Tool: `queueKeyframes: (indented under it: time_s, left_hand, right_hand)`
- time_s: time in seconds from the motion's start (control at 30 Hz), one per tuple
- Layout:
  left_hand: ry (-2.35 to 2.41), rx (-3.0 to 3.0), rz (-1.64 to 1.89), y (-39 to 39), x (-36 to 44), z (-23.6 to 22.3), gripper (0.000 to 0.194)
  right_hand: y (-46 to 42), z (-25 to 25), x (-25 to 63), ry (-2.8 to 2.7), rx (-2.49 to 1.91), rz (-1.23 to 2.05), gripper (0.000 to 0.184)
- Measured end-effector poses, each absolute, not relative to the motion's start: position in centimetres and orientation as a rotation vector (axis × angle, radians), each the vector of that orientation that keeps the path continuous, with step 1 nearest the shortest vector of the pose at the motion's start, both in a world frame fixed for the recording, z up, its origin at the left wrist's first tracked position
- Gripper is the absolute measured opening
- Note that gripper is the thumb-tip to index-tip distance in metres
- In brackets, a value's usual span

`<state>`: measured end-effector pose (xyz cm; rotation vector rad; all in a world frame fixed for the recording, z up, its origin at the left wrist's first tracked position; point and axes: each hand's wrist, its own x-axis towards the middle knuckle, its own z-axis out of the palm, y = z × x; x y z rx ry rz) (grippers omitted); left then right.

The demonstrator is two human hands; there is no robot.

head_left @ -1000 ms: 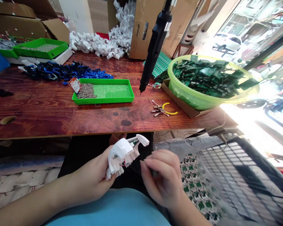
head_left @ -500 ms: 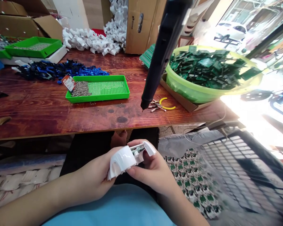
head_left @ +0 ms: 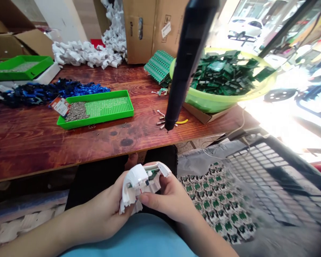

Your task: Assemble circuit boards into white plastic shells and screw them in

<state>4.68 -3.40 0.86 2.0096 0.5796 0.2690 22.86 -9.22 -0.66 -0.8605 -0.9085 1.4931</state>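
Observation:
Both my hands hold a white plastic housing (head_left: 136,175) above my lap, in front of the table edge. A green circuit board (head_left: 153,174) shows inside its open side, with a small bit of red near my thumb. My left hand (head_left: 112,200) is wrapped round the housing's left end; most of its fingers are hidden behind it. My right hand (head_left: 169,194) grips the right end, the thumb pressed on the inner edge. A black electric screwdriver (head_left: 183,67) hangs tip down over the table, apart from both hands.
On the wooden table (head_left: 77,146) are a green tray (head_left: 108,106) of screws, blue and black parts (head_left: 50,91), yellow-handled pliers (head_left: 182,121) and white plastic pieces (head_left: 88,53). A yellow-green basin (head_left: 211,101) holds circuit boards. Right of my lap, assembled parts (head_left: 216,200) lie near a black crate (head_left: 278,185).
The housing has turned in my hands, so more of its inside and the board shows. My right thumb has shifted left along its edge. The view has swung to the right.

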Motion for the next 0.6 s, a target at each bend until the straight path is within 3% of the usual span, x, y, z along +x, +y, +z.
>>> queueKeyframes:
  time_s: [0.17, 0.37, 0.5, 0.6]
  left_hand:
    - [0.654, 1.652, 0.19, -2.3, 5.7, 0.2, 0.063]
    - [0.479, 1.234, 0.033, 0.5, 6.6, 0.5, 0.079]
    - [0.487, 0.873, -0.039, 2.2, 7.5, 1.1, 0.064]
    - [0.712, 0.763, -0.077, 2.9, 7.9, 1.0, 0.064]
  right_hand:
    - [-8.5, -2.0, 23.6, -0.795, -0.745, 1.528, 0.048]
    - [-7.2, -2.7, 25.0, -0.818, -0.695, 1.49, 0.046]
    - [-6.6, -2.9, 25.5, -0.785, -0.552, 1.51, 0.046]
    - [-6.6, -3.2, 25.7, -0.744, -0.493, 1.526, 0.048]
